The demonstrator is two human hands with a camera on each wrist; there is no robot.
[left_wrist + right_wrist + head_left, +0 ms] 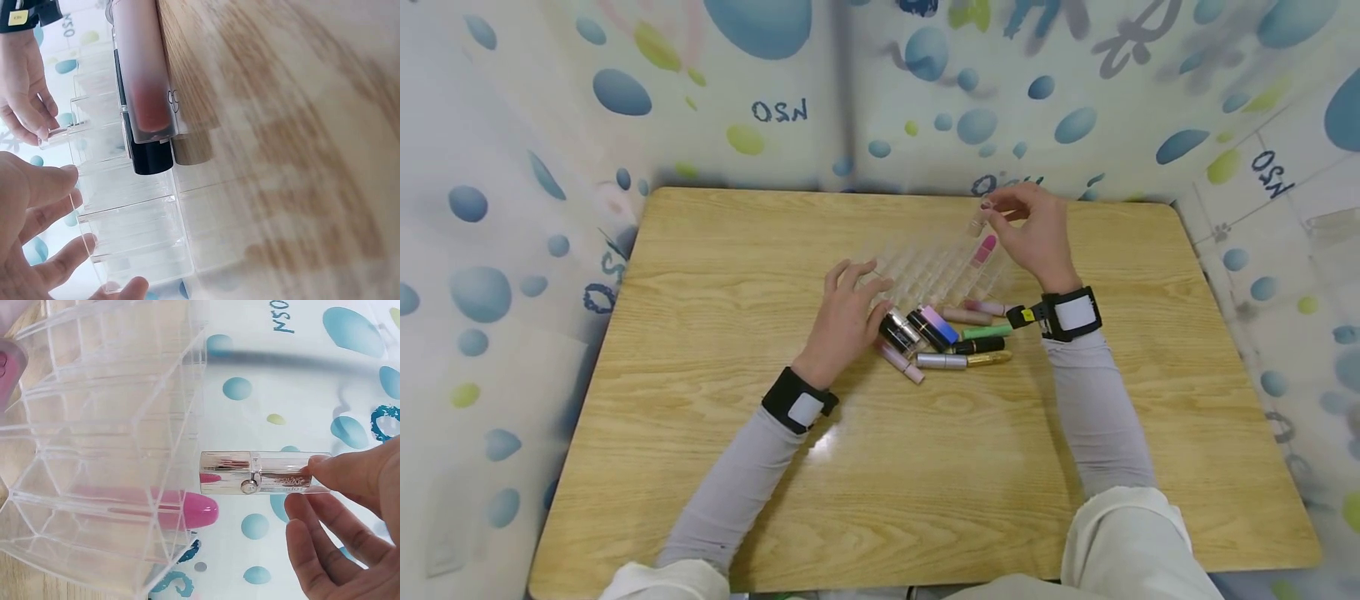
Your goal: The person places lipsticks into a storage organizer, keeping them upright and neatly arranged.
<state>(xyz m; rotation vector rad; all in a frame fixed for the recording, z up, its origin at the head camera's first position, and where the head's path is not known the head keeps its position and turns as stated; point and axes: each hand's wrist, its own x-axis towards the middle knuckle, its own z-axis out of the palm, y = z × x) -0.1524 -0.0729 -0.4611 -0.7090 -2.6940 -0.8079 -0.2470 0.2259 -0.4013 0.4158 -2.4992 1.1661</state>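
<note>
Right hand pinches one clear tube by its fingertips.
Left hand, fingers spread, touches one organizer; one pink tube sits inside, near the right fingers; one green tube lies right of the left fingers.

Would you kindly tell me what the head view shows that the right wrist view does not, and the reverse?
Only the head view shows the left hand, the green tube and the gold-coloured tube.

Only the right wrist view makes out the printed lettering and the round stud on the clear lipstick tube.

Both show the right hand pinching that tube, the clear organizer and the bright pink tube in it.
</note>
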